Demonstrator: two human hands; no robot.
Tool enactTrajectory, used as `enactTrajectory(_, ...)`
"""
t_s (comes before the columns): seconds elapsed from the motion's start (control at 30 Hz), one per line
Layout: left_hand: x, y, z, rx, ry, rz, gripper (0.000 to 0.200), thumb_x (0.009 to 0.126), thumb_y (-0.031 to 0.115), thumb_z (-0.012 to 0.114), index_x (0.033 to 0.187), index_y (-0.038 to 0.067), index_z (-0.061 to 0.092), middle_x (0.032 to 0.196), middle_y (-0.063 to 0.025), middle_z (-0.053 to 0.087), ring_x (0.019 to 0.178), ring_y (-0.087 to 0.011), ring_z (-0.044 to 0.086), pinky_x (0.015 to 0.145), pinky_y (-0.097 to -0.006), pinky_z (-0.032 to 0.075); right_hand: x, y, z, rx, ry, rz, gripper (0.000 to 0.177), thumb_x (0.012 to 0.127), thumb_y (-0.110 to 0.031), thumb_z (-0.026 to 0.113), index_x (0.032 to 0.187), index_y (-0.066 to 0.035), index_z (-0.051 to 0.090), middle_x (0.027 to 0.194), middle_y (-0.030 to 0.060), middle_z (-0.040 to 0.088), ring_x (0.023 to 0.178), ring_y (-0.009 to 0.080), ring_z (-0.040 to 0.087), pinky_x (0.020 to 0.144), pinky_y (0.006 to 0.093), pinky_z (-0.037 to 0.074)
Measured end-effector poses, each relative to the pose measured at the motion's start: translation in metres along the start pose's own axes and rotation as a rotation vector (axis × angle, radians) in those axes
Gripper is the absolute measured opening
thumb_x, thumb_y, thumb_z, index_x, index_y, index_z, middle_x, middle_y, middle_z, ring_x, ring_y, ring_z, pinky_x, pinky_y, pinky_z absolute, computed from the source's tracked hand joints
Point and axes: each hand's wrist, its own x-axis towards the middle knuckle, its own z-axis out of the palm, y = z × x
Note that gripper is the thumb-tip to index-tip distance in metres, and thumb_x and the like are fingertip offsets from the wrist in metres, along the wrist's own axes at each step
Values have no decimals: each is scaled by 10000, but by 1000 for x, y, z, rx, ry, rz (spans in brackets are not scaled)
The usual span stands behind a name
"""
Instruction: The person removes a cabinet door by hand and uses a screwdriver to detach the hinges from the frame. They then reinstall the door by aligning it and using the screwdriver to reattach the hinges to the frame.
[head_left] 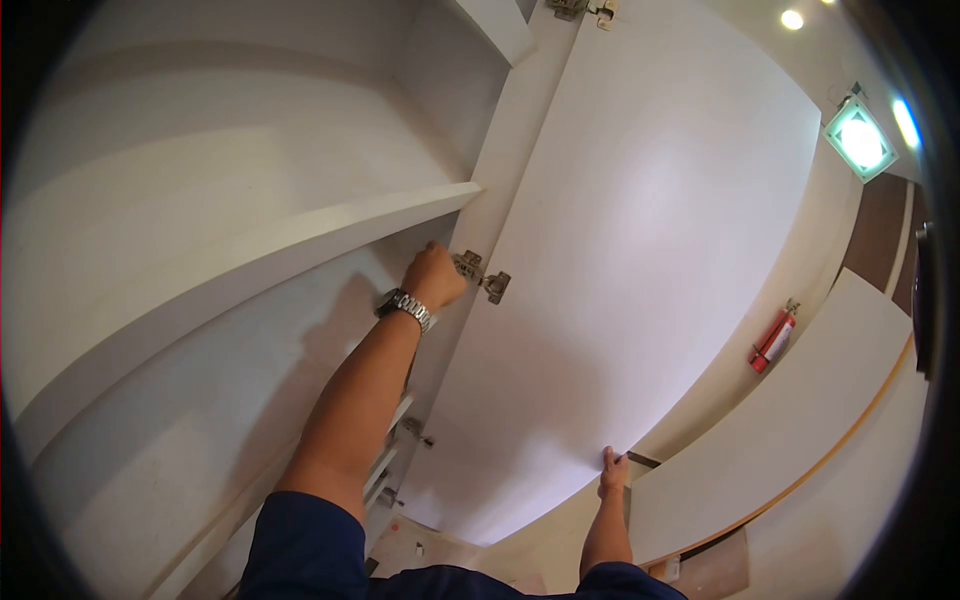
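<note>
A tall white cabinet door stands open on metal hinges fixed to the cabinet's side panel. My left hand, with a metal watch on its wrist, is closed right beside the middle hinge, inside the cabinet. Its fingertips face away, so what they hold is hidden. Down at the door's outer edge, my right hand grips the door, thumb along the near face. Lower hinges show below my left forearm.
White shelves run across the cabinet on the left. Another hinge sits at the top. To the right are a red fire extinguisher on the wall, a long white panel and a lit ceiling lamp.
</note>
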Motion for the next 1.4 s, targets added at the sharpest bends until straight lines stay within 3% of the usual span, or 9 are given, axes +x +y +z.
enactTrajectory(0.17, -10, -3, -5, 268, 16, 224, 242, 786, 77, 570, 988, -56, 574, 949, -281, 644, 892, -389, 652, 763, -441, 540, -2, -2, 1, 3, -21, -12, 406, 883, -299, 672, 1125, -16, 511, 996, 63, 570, 895, 153, 499, 828, 313, 422)
enactTrajectory(0.3, -9, -7, 4, 402, 13, 347, 224, 794, 84, 558, 980, -38, 584, 888, -243, 660, 804, -359, 671, 701, -440, 553, -6, -5, 6, 47, 1, -32, 390, 866, -280, 687, 1111, -27, 517, 958, 51, 568, 869, 144, 494, 806, 309, 422)
enactTrajectory(0.4, -9, -11, 14, 443, 118, 445, 207, 789, 74, 551, 958, -28, 611, 846, -228, 668, 772, -339, 679, 666, -418, 558, -7, -7, 4, 11, -3, -18, 393, 881, -289, 675, 1119, -27, 505, 965, 52, 558, 865, 146, 485, 800, 299, 416)
enactTrajectory(0.5, -4, -9, 11, 508, 4, 447, 175, 787, 80, 552, 901, -14, 644, 827, -220, 674, 769, -327, 686, 663, -411, 559, -3, -3, 4, 11, 0, -41, 380, 885, -284, 672, 1115, -29, 509, 956, 45, 555, 857, 144, 482, 789, 298, 414)
enactTrajectory(0.7, -2, -12, 11, 473, 12, 453, 149, 785, 85, 551, 767, 19, 684, 813, -199, 682, 777, -320, 689, 664, -409, 560, -7, -3, 6, 30, 7, -54, 369, 885, -293, 672, 1098, -34, 517, 910, 23, 548, 821, 129, 472, 756, 290, 411)
enactTrajectory(0.97, -2, -11, 10, 469, -8, 435, 166, 793, 81, 539, 769, 30, 696, 835, -190, 687, 786, -323, 689, 677, -416, 557, -7, -3, 6, 35, 0, -42, 386, 867, -340, 688, 1038, -43, 510, 830, -8, 481, 754, 109, 408, 700, 278, 382)
enactTrajectory(1.4, 0, -6, 13, 546, -41, 413, 182, 814, 103, 536, 778, 39, 703, 846, -184, 691, 787, -320, 694, 677, -419, 557, -16, -12, 8, 42, 1, -13, 344, 897, -287, 650, 1098, -44, 513, 883, 13, 543, 802, 117, 474, 745, 287, 420)
